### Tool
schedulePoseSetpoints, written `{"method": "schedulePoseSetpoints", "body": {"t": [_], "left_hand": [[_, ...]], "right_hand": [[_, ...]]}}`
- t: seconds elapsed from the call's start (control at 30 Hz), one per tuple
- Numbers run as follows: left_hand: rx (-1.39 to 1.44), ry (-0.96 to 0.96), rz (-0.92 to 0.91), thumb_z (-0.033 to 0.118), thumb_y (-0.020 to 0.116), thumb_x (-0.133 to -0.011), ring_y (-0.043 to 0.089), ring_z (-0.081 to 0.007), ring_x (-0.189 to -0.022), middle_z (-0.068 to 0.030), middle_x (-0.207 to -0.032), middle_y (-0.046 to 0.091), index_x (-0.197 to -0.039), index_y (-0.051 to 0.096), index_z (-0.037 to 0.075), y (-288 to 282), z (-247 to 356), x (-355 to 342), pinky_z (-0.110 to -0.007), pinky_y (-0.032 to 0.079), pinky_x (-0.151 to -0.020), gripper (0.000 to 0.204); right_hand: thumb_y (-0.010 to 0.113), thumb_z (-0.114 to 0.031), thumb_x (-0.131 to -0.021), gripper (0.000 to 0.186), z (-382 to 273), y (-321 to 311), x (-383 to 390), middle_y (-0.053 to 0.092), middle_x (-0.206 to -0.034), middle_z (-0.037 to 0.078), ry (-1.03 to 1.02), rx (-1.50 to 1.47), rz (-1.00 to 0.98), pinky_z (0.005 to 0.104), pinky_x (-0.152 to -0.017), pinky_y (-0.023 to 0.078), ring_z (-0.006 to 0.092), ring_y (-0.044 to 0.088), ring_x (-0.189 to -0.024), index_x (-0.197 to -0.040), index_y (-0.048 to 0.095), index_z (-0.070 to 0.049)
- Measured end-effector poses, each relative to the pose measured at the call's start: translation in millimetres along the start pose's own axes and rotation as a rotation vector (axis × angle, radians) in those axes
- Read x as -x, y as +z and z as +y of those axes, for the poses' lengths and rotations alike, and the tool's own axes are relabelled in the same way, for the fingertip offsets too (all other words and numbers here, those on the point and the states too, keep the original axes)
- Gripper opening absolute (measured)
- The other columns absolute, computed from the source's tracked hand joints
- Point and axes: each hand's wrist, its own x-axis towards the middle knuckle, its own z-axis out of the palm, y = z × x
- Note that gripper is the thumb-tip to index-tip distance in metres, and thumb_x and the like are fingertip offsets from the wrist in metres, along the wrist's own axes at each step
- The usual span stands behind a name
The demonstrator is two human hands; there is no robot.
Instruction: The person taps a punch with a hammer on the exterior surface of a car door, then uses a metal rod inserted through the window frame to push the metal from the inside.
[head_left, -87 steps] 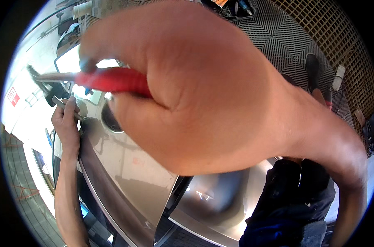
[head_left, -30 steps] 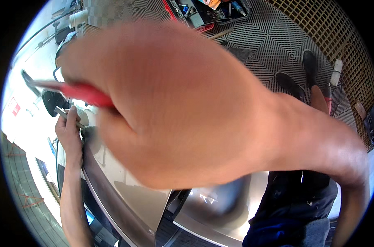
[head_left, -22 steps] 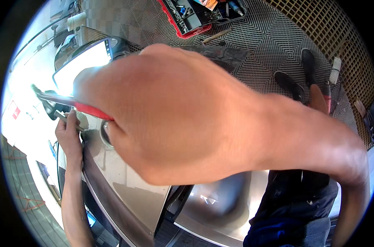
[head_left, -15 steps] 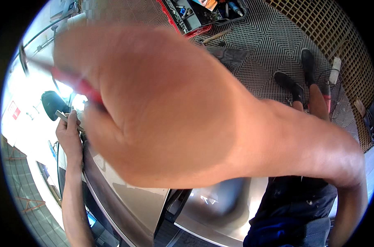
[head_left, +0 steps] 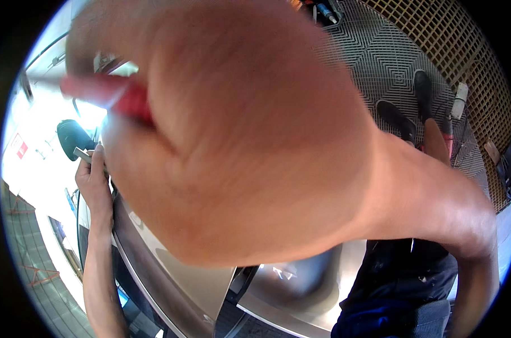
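Gripping a red-handled tool and a slim grey bar

Both hands are closed: the right hand, large and near the camera, wraps the tool's red handle, its blurred metal end pointing left; the left hand pinches the bar near the far end of a glossy beige panel. Whether bar and panel touch, I cannot tell
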Motion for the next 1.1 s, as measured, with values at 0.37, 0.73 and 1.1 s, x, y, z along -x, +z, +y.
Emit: {"method": "schedulePoseSetpoints", "body": {"t": [0.37, 0.73, 1.1], "left_hand": [[-0.08, -0.007, 0.126, 0.033, 0.068, -0.107, 0.048, -0.0065, -0.067, 0.002, -0.074, 0.058, -0.087, 0.068, 0.004, 1, -9, -3, -0.028, 0.035, -0.06, 0.034], [-0.149, 0.023, 0.097, 0.033, 0.068, -0.107, 0.049, -0.0091, -0.07, 0.0005, -0.074, 0.059, -0.084, 0.066, 0.002, 8, 0, -6, -0.031, 0.039, -0.064, 0.038], [-0.075, -0.182, 0.109, 0.042, 0.059, -0.111, 0.058, -0.0104, -0.081, -0.0037, -0.093, 0.062, -0.119, 0.066, 0.003, -45, -17, -40, -0.029, 0.048, -0.074, 0.041]], "right_hand": [[0.071, -0.01, -0.082, 0.022, -8, -2, -8, 0.073, -0.084, 0.025, 0.215, -0.156, -0.005, 0.0511, -0.074, 0.061, 0.0448, 0.075, -0.082, -0.098, 0.066, 0.005], [0.066, -0.013, -0.09, 0.033, -3, -14, -13, 0.073, -0.087, 0.028, 0.309, -0.18, -0.203, 0.0516, -0.076, 0.06, 0.0444, 0.075, -0.085, -0.117, 0.062, 0.006], [0.059, -0.008, -0.089, 0.026, -14, -34, -24, 0.07, -0.088, 0.029, 0.543, -0.019, -0.277, 0.0595, -0.081, 0.054, 0.0512, 0.07, -0.085, -0.113, 0.055, 0.003]]}}
